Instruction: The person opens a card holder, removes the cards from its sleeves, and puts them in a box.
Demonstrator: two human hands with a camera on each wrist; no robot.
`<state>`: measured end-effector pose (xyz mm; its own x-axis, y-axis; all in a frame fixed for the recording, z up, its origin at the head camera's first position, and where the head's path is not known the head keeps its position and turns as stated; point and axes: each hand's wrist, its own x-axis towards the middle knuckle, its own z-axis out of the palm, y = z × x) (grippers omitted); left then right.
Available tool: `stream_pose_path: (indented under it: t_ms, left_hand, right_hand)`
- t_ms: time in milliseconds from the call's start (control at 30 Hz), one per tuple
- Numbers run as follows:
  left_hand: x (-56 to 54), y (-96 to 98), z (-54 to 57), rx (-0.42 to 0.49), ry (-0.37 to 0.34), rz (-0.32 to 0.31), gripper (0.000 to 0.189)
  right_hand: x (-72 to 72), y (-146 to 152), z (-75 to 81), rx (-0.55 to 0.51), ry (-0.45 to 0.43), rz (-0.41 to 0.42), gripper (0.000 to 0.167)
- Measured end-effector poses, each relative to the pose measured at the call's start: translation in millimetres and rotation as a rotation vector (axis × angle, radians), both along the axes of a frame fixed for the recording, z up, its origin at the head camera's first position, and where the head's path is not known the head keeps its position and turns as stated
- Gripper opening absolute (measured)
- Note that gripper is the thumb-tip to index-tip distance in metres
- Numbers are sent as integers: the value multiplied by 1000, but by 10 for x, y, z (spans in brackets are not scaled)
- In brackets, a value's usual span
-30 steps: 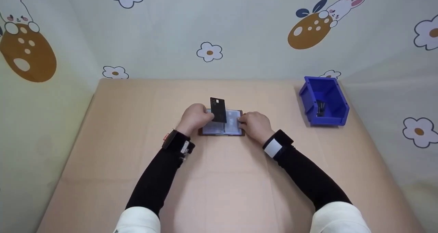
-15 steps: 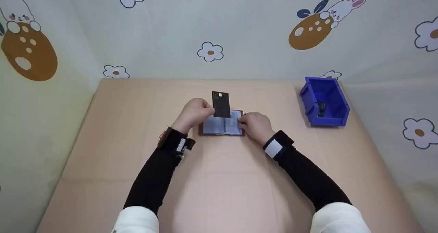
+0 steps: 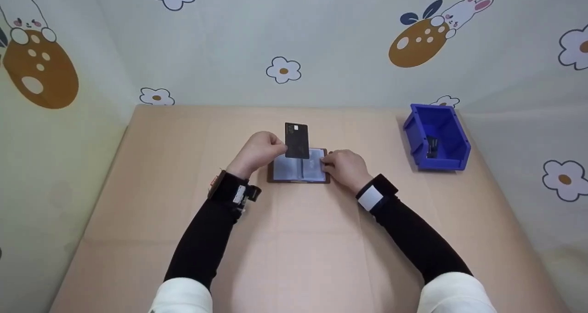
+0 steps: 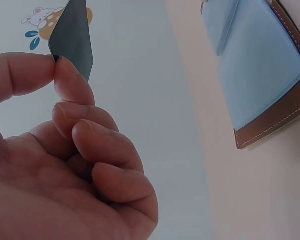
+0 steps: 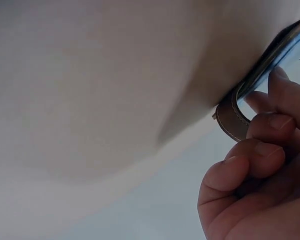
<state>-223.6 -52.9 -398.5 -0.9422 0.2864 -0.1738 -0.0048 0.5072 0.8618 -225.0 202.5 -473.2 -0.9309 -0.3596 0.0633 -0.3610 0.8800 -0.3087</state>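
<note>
Head: left hand (image 3: 257, 152) pinches black card (image 3: 297, 140) above open card holder (image 3: 288, 171); my right hand (image 3: 347, 168) grips holder's right edge. Left wrist: pinch on card's edge; light pressure should avoid bending. Right wrist: same edge grip; steadiness should prevent sliding.

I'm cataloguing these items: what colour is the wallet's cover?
Brown; the wallet's cover shows best in the left wrist view.

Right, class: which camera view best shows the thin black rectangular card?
The head view: the black card faces it, VIP lettering visible. The left wrist view shows it slanted, cropped at top; right wrist, not at all.
</note>
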Motion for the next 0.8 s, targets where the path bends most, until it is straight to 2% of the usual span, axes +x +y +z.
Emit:
stream_pose_path:
  t_ms: [233,400,800]
  left_hand:
    - [-9,-2,-49,-8,4,-10,40]
    - [2,12,-48,-7,7,-16,43]
    - [68,118,-47,10,61,-48,42]
  right_hand:
    - [-18,27,233,-178,-97,-92,25]
    - [-5,-37,400,-291,-81,-107,25]
    - [69,-171,513,-362,-79,-70,24]
